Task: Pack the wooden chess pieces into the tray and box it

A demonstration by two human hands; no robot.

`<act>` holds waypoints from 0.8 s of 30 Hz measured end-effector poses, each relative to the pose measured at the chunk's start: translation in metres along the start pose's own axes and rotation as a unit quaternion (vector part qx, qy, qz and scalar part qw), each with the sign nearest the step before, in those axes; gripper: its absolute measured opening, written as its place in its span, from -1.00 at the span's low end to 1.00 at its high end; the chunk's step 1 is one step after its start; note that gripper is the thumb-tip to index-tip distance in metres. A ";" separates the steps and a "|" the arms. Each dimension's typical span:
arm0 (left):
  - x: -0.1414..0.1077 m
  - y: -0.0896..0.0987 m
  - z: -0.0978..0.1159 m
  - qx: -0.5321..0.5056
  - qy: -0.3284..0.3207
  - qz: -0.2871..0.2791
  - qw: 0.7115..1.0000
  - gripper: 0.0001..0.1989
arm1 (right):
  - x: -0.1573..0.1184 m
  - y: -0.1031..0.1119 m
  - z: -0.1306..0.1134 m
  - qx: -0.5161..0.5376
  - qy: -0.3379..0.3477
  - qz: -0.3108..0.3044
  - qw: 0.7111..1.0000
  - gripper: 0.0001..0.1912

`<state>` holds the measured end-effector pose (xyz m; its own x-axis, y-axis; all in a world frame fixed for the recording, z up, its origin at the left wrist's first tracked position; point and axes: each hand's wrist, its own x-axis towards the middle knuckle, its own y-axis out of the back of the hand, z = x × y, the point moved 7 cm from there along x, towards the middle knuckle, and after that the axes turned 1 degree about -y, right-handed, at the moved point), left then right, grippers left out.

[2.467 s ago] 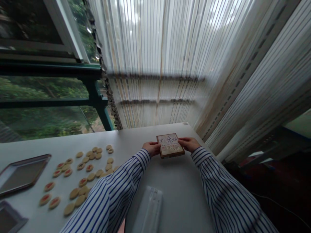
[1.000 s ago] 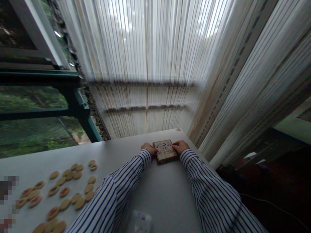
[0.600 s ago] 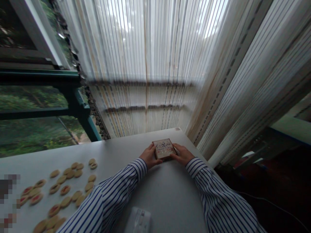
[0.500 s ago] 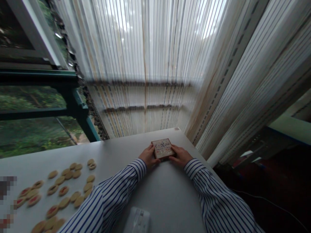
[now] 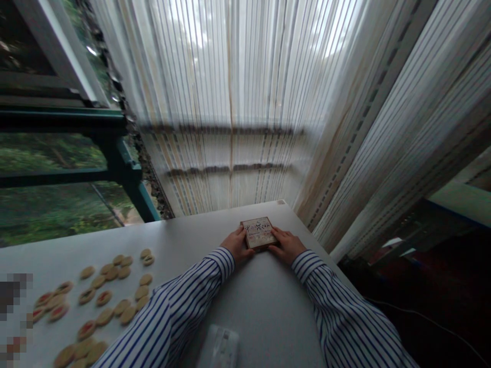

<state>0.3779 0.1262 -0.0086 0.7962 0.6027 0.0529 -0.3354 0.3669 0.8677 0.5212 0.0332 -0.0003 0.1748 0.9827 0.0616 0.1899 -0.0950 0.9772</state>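
Note:
A small flat box [image 5: 259,234] with dark lettering on its pale lid and a brown edge lies on the white table near its far corner. My left hand [image 5: 237,245] grips the box's left side, its thumb at the near edge. On the opposite side, my right hand [image 5: 287,245] is closed on the box the same way. Round wooden xiangqi pieces [image 5: 111,273] are scattered to the left, some marked red and some dark. A clear plastic case [image 5: 219,347] sits near me, between my forearms.
The white table [image 5: 264,301] ends at a corner beyond the box. Striped sheer curtains [image 5: 238,92] hang behind it, beside a green metal railing [image 5: 115,153]. A white cable [image 5: 418,318] runs across the dark floor at right. Something pixelated [image 5: 15,306] shows at far left.
The whole view has shifted slightly, so the table and pieces sit a little further right. Both hands keep their hold on the box, which shows no clear movement on the table.

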 end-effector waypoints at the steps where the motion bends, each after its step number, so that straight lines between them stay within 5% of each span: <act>1: -0.001 0.002 0.002 0.005 -0.016 0.003 1.000 -0.18 | 0.000 0.001 0.000 0.000 0.003 -0.002 1.000 -0.36; 8: -0.001 0.020 0.016 0.085 -0.048 0.087 0.991 -0.34 | 0.014 0.014 -0.011 -0.010 0.013 0.040 0.999 -0.42; 16: 0.022 -0.002 0.016 0.137 -0.038 -0.025 0.989 -0.36 | 0.045 -0.002 -0.032 -0.016 0.029 0.015 0.999 -0.48; 24: 0.019 -0.009 0.008 0.139 -0.034 -0.016 0.990 -0.36 | 0.046 -0.012 -0.025 -0.001 0.042 0.024 0.999 -0.46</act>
<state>0.4003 0.1288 -0.0119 0.8397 0.5409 0.0489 -0.1661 0.1700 0.9714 0.5031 0.0836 -0.0045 0.1024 0.9868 0.1254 0.1805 -0.1424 0.9732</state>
